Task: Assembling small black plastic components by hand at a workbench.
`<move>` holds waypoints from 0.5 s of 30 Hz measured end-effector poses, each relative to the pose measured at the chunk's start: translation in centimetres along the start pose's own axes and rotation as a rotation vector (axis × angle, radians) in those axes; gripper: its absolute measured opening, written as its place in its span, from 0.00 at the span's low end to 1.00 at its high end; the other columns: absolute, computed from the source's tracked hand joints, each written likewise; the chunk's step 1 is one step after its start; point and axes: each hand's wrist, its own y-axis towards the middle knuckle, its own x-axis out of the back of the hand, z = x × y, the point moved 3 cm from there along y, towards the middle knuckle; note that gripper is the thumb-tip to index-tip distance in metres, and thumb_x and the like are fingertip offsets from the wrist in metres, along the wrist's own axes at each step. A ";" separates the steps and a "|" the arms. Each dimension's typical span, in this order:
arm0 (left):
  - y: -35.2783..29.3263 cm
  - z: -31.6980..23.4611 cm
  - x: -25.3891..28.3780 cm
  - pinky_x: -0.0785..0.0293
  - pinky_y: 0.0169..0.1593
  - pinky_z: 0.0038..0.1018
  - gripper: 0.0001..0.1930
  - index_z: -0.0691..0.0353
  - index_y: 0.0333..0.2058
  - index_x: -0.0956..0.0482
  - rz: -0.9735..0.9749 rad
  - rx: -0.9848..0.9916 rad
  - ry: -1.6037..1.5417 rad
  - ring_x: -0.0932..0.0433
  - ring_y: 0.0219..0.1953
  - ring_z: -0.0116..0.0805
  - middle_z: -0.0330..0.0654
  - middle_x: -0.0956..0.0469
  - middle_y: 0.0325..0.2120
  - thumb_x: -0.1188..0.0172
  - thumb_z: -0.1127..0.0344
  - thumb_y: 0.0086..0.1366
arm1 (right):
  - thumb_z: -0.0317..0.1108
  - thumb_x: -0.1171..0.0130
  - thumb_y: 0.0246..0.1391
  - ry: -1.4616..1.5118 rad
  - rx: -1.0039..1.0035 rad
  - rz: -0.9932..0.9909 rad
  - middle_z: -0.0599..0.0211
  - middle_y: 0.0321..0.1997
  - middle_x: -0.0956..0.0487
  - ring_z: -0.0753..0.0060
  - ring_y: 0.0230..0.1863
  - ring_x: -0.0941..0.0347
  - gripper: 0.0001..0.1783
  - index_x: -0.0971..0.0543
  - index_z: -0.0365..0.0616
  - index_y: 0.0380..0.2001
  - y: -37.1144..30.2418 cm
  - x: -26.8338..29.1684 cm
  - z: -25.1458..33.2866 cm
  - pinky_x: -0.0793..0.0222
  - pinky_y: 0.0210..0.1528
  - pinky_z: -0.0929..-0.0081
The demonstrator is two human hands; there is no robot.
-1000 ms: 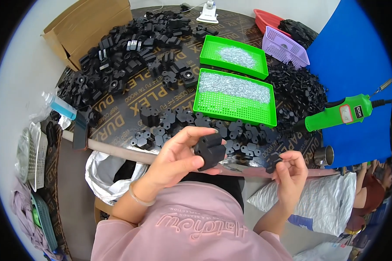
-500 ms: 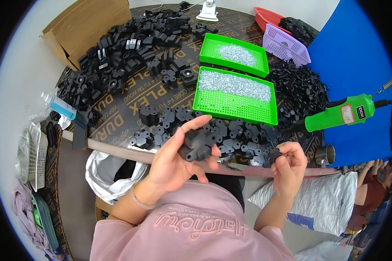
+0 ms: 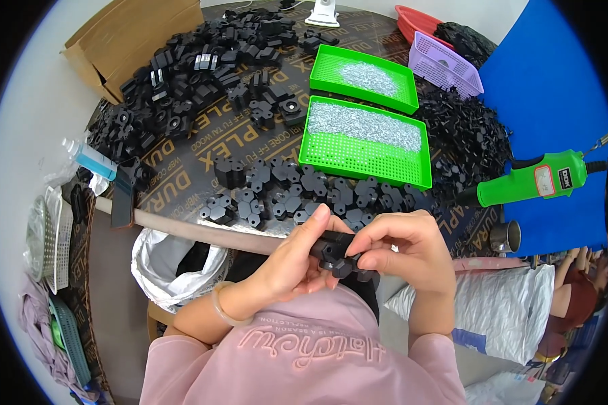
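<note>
In front of my chest, my left hand (image 3: 296, 260) holds a black plastic part (image 3: 334, 250) with hexagonal lobes, its fingers wrapped round the near and left sides. My right hand (image 3: 407, 251) is closed at the part's right side, thumb and forefinger pinched against it. A small black piece was in those right fingertips earlier; the fingers now mostly hide it. Just beyond my hands, several similar black hexagonal parts (image 3: 288, 201) stand in rows along the table edge.
Two green trays (image 3: 368, 177) of small silvery pieces sit mid-table. A big heap of black parts (image 3: 203, 81) lies far left, small black pieces (image 3: 469, 128) at right. A green electric screwdriver (image 3: 530, 182) hangs on the right near a metal cup (image 3: 505, 237).
My right hand has moved left, bringing its small black piece to the part in my left hand. My left hand has lowered slightly and turned, its fingers closing round the part.
</note>
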 end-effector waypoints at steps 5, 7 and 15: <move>0.1 0.0 -0.1 0.49 0.11 0.16 0.36 0.60 0.38 0.25 0.007 -0.040 0.002 0.38 0.08 0.21 0.43 0.26 0.15 0.70 0.32 0.74 | 0.25 0.32 0.54 0.225 -0.103 0.004 0.71 0.27 0.19 0.87 0.25 0.27 0.08 0.16 0.35 0.37 0.0 0.0 -0.5 0.34 0.26 0.87; 0.1 -0.1 -0.1 0.49 0.11 0.16 0.36 0.60 0.37 0.25 0.027 -0.051 0.007 0.38 0.08 0.21 0.42 0.26 0.15 0.71 0.32 0.74 | 0.26 0.32 0.55 0.250 -0.123 -0.003 0.72 0.27 0.20 0.88 0.25 0.28 0.08 0.16 0.35 0.38 0.1 0.1 -0.6 0.35 0.25 0.87; 0.0 0.0 0.2 0.48 0.12 0.17 0.43 0.59 0.38 0.24 0.059 0.082 0.189 0.39 0.08 0.20 0.41 0.27 0.13 0.78 0.25 0.69 | 0.28 0.33 0.57 0.348 -0.292 0.087 0.73 0.26 0.20 0.89 0.21 0.30 0.09 0.17 0.35 0.39 0.8 1.5 -1.7 0.37 0.22 0.89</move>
